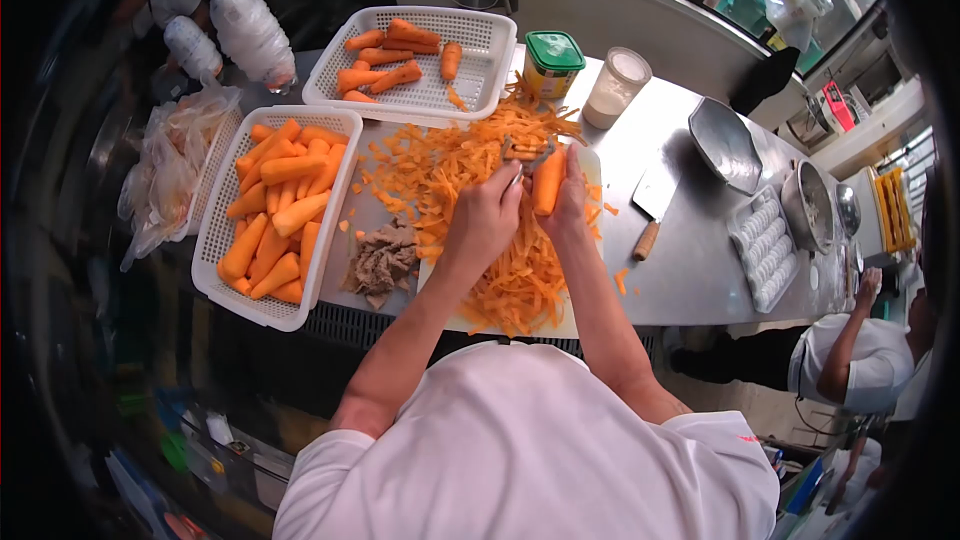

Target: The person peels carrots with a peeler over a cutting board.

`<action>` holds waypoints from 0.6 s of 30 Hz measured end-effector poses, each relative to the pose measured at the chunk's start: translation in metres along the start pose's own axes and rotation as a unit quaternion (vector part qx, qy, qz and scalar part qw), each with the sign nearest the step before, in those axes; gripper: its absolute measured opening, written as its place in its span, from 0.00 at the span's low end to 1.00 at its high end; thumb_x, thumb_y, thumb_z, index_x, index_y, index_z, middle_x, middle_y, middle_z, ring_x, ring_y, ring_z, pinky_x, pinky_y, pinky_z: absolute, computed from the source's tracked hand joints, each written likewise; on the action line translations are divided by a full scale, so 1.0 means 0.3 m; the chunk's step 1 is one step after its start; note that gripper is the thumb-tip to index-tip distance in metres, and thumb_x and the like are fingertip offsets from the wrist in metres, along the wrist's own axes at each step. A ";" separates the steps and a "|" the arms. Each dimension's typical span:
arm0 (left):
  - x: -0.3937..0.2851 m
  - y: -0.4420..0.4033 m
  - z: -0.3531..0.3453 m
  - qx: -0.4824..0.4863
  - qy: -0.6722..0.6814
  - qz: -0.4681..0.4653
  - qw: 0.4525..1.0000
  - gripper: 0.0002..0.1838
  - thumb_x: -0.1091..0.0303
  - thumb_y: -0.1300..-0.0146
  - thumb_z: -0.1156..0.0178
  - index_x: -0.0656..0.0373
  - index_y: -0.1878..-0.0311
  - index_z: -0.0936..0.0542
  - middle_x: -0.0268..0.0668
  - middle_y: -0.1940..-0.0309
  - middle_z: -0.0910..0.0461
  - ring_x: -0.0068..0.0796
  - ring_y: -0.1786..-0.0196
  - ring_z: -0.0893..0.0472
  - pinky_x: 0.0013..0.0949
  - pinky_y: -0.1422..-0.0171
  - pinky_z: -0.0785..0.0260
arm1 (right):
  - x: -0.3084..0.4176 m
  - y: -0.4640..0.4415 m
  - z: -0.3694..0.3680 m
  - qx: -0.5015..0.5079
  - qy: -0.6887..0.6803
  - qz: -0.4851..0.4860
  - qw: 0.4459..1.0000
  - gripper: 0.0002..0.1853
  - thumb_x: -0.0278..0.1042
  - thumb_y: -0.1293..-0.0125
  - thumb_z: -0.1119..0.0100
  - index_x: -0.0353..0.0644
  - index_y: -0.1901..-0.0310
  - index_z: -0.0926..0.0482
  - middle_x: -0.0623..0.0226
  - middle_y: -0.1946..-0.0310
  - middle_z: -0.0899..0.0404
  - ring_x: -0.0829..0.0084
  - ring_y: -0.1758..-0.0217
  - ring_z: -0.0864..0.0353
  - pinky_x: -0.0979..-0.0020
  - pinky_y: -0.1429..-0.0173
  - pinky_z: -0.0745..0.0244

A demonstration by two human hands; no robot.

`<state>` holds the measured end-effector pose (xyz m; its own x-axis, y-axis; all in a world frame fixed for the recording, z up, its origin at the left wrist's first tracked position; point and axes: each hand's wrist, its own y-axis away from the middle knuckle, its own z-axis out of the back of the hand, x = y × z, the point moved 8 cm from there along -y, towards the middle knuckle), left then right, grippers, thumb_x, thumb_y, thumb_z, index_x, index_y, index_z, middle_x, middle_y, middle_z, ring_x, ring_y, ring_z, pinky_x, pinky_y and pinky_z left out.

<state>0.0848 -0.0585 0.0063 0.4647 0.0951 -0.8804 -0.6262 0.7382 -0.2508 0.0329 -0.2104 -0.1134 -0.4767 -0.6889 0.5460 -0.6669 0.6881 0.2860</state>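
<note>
In the middle of the head view, my right hand (570, 202) is closed around a carrot (547, 183) held upright over a heap of peelings. My left hand (487, 210) grips a peeler (527, 151), its head close to the carrot's upper end; I cannot tell if the blade touches. Orange carrot peelings (515, 285) pile up beneath both hands and spread toward the back. Under them lies a pale cutting board (590, 170), mostly covered. To the left, peeled-looking carrots (290, 168) fill a white basket (208, 240).
A second white basket (490, 50) with several darker carrots stands behind. A crumpled brown cloth (385, 258) lies left. Rightward are a cleaver (655, 193), a dark tray (725, 145), an egg-tray-like pack (765, 250), a green-lidded tub (553, 62) and a jar (617, 88). A person (850, 360) stands far right.
</note>
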 end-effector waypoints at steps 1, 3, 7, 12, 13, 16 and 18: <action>0.006 -0.025 -0.023 -0.018 -0.007 -0.022 1.000 0.17 0.73 0.33 0.42 0.65 0.42 0.21 0.56 0.70 0.20 0.46 0.69 0.16 0.39 0.63 0.27 | -0.005 0.002 -0.015 0.005 0.010 -0.003 1.000 0.26 0.61 0.23 0.59 0.45 0.50 0.25 0.66 0.64 0.20 0.69 0.67 0.19 0.65 0.62 0.18; 0.012 0.010 -0.031 -0.034 -0.013 -0.045 0.998 0.17 0.73 0.33 0.42 0.65 0.42 0.21 0.56 0.70 0.20 0.42 0.71 0.17 0.37 0.64 0.27 | 0.005 0.022 -0.056 0.011 0.020 -0.004 1.000 0.25 0.62 0.24 0.57 0.46 0.50 0.25 0.67 0.65 0.20 0.70 0.68 0.19 0.65 0.62 0.18; -0.026 0.147 0.010 0.063 -0.033 -0.010 0.997 0.16 0.72 0.32 0.42 0.67 0.43 0.21 0.56 0.67 0.19 0.46 0.67 0.16 0.38 0.63 0.27 | 0.055 -0.055 0.065 -0.044 0.044 0.049 0.997 0.24 0.60 0.24 0.55 0.44 0.50 0.25 0.65 0.65 0.20 0.69 0.66 0.18 0.66 0.63 0.18; 0.001 -0.009 -0.004 -0.021 0.006 -0.023 1.000 0.16 0.72 0.33 0.41 0.67 0.44 0.21 0.57 0.67 0.18 0.50 0.65 0.15 0.40 0.62 0.26 | -0.006 -0.027 0.061 -0.028 0.071 0.038 0.996 0.26 0.59 0.22 0.59 0.41 0.48 0.27 0.63 0.63 0.21 0.69 0.63 0.19 0.67 0.62 0.19; 0.006 -0.023 -0.029 -0.020 -0.005 -0.019 1.000 0.16 0.72 0.33 0.41 0.67 0.44 0.21 0.56 0.67 0.18 0.47 0.67 0.15 0.38 0.62 0.26 | -0.011 -0.018 0.053 -0.028 0.068 0.042 0.996 0.26 0.58 0.22 0.60 0.40 0.48 0.26 0.63 0.63 0.21 0.70 0.63 0.20 0.68 0.61 0.20; 0.001 0.080 -0.040 0.005 -0.043 -0.024 0.999 0.16 0.72 0.32 0.42 0.67 0.44 0.21 0.56 0.68 0.18 0.45 0.69 0.15 0.37 0.63 0.27 | 0.013 0.003 0.018 -0.049 0.047 0.022 0.997 0.27 0.59 0.21 0.62 0.40 0.47 0.27 0.62 0.63 0.21 0.70 0.63 0.20 0.68 0.60 0.20; -0.022 0.159 -0.018 0.036 -0.066 -0.032 0.997 0.16 0.71 0.32 0.42 0.67 0.44 0.20 0.55 0.68 0.18 0.44 0.69 0.15 0.38 0.63 0.27 | 0.030 -0.051 0.098 -0.046 0.038 0.054 0.997 0.27 0.59 0.22 0.62 0.41 0.47 0.27 0.62 0.61 0.20 0.70 0.63 0.20 0.68 0.59 0.19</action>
<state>0.0486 -0.0277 -0.0020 0.5840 0.1305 -0.8012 -0.5488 0.7908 -0.2711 0.0220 -0.2338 -0.1359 -0.4956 -0.5928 0.6348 -0.5563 0.7779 0.2921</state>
